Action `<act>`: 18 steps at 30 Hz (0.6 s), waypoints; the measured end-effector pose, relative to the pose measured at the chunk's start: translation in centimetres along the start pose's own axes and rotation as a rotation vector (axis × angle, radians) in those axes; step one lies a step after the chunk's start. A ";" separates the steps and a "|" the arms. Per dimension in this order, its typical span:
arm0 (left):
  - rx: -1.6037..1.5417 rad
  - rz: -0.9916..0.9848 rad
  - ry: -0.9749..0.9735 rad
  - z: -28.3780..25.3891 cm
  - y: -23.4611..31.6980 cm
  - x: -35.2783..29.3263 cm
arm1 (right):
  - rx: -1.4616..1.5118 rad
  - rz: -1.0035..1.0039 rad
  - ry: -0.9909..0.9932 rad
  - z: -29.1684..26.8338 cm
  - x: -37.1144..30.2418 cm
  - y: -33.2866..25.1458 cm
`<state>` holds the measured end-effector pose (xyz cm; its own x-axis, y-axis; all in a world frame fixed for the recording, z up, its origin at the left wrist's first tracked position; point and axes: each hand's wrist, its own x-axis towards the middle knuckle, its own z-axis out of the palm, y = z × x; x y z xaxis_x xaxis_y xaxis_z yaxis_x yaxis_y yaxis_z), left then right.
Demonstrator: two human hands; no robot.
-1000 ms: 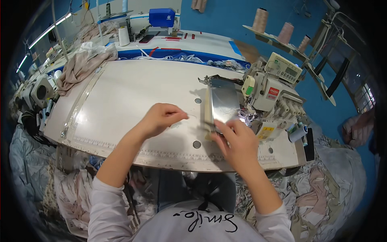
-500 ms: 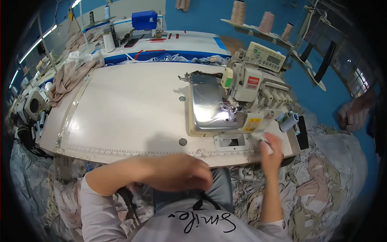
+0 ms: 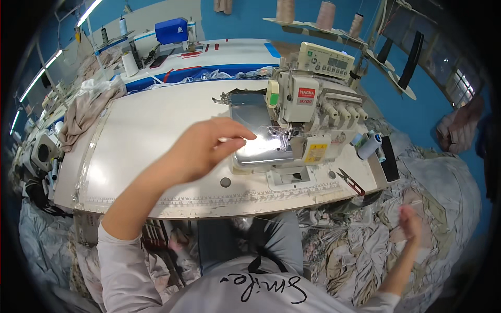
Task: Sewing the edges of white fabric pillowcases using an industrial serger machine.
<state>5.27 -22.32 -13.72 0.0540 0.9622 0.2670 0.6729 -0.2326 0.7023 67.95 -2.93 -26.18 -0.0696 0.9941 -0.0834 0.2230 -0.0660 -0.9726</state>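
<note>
My left hand (image 3: 201,148) is over the white sewing table, its thumb and forefinger stretched toward the shiny metal plate of an overlock sewing machine (image 3: 300,104). A small gap shows between those two fingertips, and nothing is visible in them. The other fingers are mostly hidden. Off the table's right front edge, my right hand (image 3: 409,223) is above a heap of beige and grey fabric (image 3: 349,255); motion smears its fingers. Thread snips (image 3: 350,182) with dark blades and a reddish handle lie on the table's right front corner, touched by neither hand.
A measuring tape strip (image 3: 209,200) runs along the table's front edge. Blue thread spools (image 3: 369,146) stand right of the machine. Beige cloth (image 3: 91,115) hangs over the far left corner. Behind is another table with a blue-headed machine (image 3: 171,31). Thread cones (image 3: 325,15) sit on a rack above.
My left hand has risen from the front edge toward the machine plate. My right hand has left the table corner, moving right over the fabric; the snips now show there.
</note>
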 end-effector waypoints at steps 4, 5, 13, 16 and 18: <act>0.397 0.264 0.083 4.9 -2.4 1.6 | -0.619 0.047 0.380 -14.7 6.6 1.4; 0.395 0.267 0.089 5.7 -2.8 1.7 | -1.007 -0.147 0.413 -15.3 7.3 1.2; 0.557 0.274 0.000 5.5 -4.5 1.1 | -0.918 -1.137 0.532 17.1 -2.4 -12.2; 0.559 0.266 -0.005 5.3 -4.3 1.4 | -0.777 -1.190 -0.530 32.7 -8.9 -10.2; 0.570 0.258 0.004 5.3 -4.2 1.4 | -0.763 -1.297 -0.493 38.7 -10.3 -7.5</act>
<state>6.46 -19.24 -19.76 0.2653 0.8841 0.3846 0.9262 -0.3445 0.1529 29.37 -16.03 -26.38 -0.8553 0.2039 0.4764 0.1688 0.9788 -0.1157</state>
